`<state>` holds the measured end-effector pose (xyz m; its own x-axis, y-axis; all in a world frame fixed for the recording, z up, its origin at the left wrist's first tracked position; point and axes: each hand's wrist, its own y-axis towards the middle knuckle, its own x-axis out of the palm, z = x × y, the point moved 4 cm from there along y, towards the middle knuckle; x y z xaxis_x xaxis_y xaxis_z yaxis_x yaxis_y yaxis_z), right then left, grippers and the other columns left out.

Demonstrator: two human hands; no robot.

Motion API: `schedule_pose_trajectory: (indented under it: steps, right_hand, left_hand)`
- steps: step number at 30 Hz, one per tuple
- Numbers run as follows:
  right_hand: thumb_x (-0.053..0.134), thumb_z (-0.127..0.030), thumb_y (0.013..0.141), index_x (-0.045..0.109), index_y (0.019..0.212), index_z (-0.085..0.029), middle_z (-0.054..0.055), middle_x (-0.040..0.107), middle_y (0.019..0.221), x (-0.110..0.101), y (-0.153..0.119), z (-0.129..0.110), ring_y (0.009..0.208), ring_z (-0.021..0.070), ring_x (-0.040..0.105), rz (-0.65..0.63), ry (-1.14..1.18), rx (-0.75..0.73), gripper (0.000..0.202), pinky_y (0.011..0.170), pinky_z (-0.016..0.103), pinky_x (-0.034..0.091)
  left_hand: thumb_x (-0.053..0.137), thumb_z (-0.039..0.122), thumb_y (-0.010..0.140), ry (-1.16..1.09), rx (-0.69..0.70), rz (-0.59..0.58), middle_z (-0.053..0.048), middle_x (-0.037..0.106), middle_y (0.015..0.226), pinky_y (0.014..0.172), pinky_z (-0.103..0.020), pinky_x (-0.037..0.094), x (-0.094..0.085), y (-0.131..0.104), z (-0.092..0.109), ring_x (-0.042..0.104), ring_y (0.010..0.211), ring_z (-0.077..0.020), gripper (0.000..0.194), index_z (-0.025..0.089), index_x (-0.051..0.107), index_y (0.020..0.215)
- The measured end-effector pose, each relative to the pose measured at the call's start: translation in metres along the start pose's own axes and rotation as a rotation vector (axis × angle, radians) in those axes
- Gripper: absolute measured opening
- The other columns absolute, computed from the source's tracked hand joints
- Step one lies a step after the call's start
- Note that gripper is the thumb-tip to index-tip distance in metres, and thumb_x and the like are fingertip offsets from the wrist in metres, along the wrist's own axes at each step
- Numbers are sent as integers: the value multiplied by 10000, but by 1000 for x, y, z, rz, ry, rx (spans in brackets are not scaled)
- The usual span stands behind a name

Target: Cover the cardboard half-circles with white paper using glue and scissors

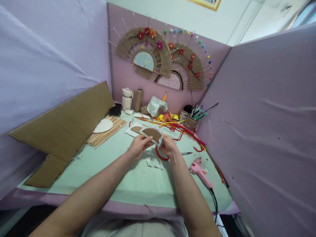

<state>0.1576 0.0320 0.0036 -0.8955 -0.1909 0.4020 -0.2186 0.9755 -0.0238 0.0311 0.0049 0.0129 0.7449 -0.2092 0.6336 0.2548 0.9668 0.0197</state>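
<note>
A half-round piece of cardboard (153, 134), its edge wrapped in pale patterned fabric, is held up over the middle of the table between both hands. My left hand (140, 146) grips its left side, thumb on the brown face. At the right end, my right hand (169, 144) has its fingers closed on the fabric-covered edge. Just below lie the red handle of a pair of scissors (161, 155) and a crumpled fabric scrap (153, 161). Behind the held piece, another brown half-round (136, 129) rests on something white.
A pink glue gun (201, 172) with a black cord lies at the right. Thin wooden sticks (108, 131) and a large cardboard sheet (66, 121) occupy the left. Coloured pipe cleaners (182, 126), a pen cup (192, 123) and a white bottle (127, 99) are at the back.
</note>
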Motion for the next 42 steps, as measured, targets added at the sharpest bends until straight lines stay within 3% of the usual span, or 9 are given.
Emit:
schedule_pose_trajectory:
  steps: [5, 10, 13, 18, 21, 25, 30, 37, 42]
  right_hand:
    - [682, -462, 694, 661, 788, -177, 7, 645, 673, 3, -3, -5, 585, 125, 544, 19, -39, -57, 301, 553, 247, 436]
    - [666, -563, 669, 619, 671, -173, -5, 579, 589, 3, -4, -9, 528, 112, 480, 68, -147, -165, 393, 533, 247, 398]
    - [616, -517, 745, 577, 596, -178, -32, 488, 537, 4, -9, -15, 512, 101, 422, 134, -362, -342, 372, 534, 245, 361]
    - [575, -425, 808, 635, 640, -190, 5, 540, 669, 13, -23, -24, 660, 135, 473, 356, -742, -720, 295, 664, 277, 374]
    - [551, -494, 806, 659, 665, -186, 9, 548, 647, 8, -17, -21, 626, 135, 466, 349, -662, -627, 356, 619, 275, 373]
    - [437, -644, 807, 671, 713, -151, 4, 523, 538, -7, -3, -12, 465, 108, 403, 228, -215, -215, 554, 450, 251, 312]
    - [625, -579, 719, 638, 707, -162, 0, 566, 566, -6, -4, -6, 503, 119, 495, 68, -62, -9, 417, 474, 246, 397]
    - [681, -520, 671, 581, 614, -178, -47, 476, 489, -4, -7, -9, 462, 98, 417, 74, -151, -96, 361, 468, 240, 354]
    - [615, -437, 766, 627, 595, -173, -19, 502, 559, -1, -16, -26, 556, 115, 434, 224, -639, -509, 315, 559, 258, 357]
  left_hand:
    - [757, 160, 665, 11, 3, 49, -126, 719, 951, 711, -230, 546, -3, 1, 3, 679, 788, -160, 234, 85, 693, 877]
    - [761, 176, 664, 29, 15, 71, -112, 723, 921, 684, -214, 546, -5, 1, 6, 674, 764, -147, 223, 95, 702, 863]
    - [751, 179, 677, 33, 25, 72, -108, 723, 878, 680, -207, 546, -5, 0, 6, 674, 754, -145, 208, 88, 698, 856]
    - [737, 143, 686, -11, 19, 160, -77, 719, 806, 619, -179, 543, -6, 0, 0, 659, 666, -112, 129, 99, 692, 798]
    - [726, 146, 699, -7, 3, 186, -91, 722, 830, 626, -184, 546, -6, 0, -3, 664, 680, -117, 128, 94, 690, 810]
    - [717, 163, 716, 9, -39, 93, -114, 726, 859, 686, -214, 553, -4, 0, -4, 684, 748, -150, 172, 96, 693, 872]
    - [737, 175, 694, 57, -118, -27, -124, 723, 904, 648, -193, 545, -2, -1, -5, 684, 736, -150, 198, 99, 704, 874]
    - [763, 188, 653, 145, -78, 14, -103, 726, 861, 612, -192, 528, 0, -3, 0, 660, 679, -133, 204, 107, 718, 834]
    - [764, 208, 648, 173, -77, 57, -98, 721, 848, 602, -184, 516, -5, -1, 0, 653, 690, -131, 208, 107, 710, 822]
